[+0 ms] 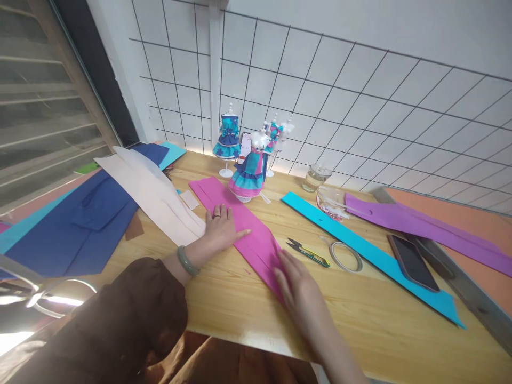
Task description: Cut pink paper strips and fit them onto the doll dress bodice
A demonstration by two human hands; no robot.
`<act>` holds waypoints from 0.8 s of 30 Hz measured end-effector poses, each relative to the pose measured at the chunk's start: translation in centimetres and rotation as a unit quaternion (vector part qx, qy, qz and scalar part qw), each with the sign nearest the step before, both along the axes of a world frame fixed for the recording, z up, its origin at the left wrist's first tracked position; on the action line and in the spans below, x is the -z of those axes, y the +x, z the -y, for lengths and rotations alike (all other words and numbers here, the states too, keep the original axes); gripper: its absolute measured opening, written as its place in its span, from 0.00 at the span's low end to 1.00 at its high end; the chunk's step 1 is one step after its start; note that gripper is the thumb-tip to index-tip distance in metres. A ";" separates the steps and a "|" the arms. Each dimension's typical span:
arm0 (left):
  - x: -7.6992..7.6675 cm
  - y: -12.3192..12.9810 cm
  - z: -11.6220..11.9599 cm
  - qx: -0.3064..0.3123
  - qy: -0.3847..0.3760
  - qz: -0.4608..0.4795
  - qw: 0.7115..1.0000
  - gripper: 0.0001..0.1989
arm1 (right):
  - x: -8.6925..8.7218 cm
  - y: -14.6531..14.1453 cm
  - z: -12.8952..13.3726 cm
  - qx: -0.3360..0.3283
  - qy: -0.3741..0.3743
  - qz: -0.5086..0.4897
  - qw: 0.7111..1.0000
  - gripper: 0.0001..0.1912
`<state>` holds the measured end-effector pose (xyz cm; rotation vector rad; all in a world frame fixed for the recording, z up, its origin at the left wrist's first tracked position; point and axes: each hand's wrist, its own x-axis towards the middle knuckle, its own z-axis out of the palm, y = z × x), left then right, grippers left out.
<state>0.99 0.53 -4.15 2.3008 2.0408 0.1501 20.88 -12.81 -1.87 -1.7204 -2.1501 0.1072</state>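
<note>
A long folded pink sheet (248, 226) lies diagonally on the wooden table (236, 314). My left hand (221, 230), with a ring and a green bangle, rests flat on its left side, fingers spread and thumb stretched across the pink. At the sheet's near right edge is my right hand (294, 277), fingers extended and thumb apart, touching the sheet. Black-bladed thread snips (308, 252) and a roll of clear tape (346, 257) lie right of it. A cream sheet (160, 200) passes beside my left wrist.
Small dress forms in ruffled dresses (247, 170) stand at the back beside an upright phone (245, 148). A glass jar (316, 177), a turquoise strip (360, 248), a purple strip (420, 226) and a dark phone (413, 261) are at the right. Navy sheets (80, 226) lie left.
</note>
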 end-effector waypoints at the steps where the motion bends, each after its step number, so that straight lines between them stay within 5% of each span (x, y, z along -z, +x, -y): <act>1: 0.1 0.0 -0.1 0.001 -0.004 0.003 1.000 0.51 | 0.0 1.2 -0.5 0.022 0.013 0.005 1.000 0.23; 7: -0.6 0.3 0.0 0.051 0.078 0.035 0.995 0.47 | 2.4 7.5 -2.5 0.023 0.101 0.103 0.989 0.20; 10: -1.6 0.9 0.9 0.200 0.133 0.092 0.966 0.32 | 2.3 8.4 -2.3 0.018 0.072 0.141 0.987 0.20; 13: -2.2 1.6 2.2 0.368 0.123 0.159 0.908 0.23 | 1.4 8.5 -1.8 0.046 0.039 0.146 0.987 0.21; 18: -2.0 2.4 3.4 0.522 0.071 0.170 0.833 0.19 | 0.3 8.4 -0.6 0.142 -0.006 -0.009 0.990 0.18; 24: -1.8 2.6 3.3 0.544 0.107 0.126 0.823 0.09 | -0.2 7.2 2.6 0.123 -0.064 -0.174 0.975 0.19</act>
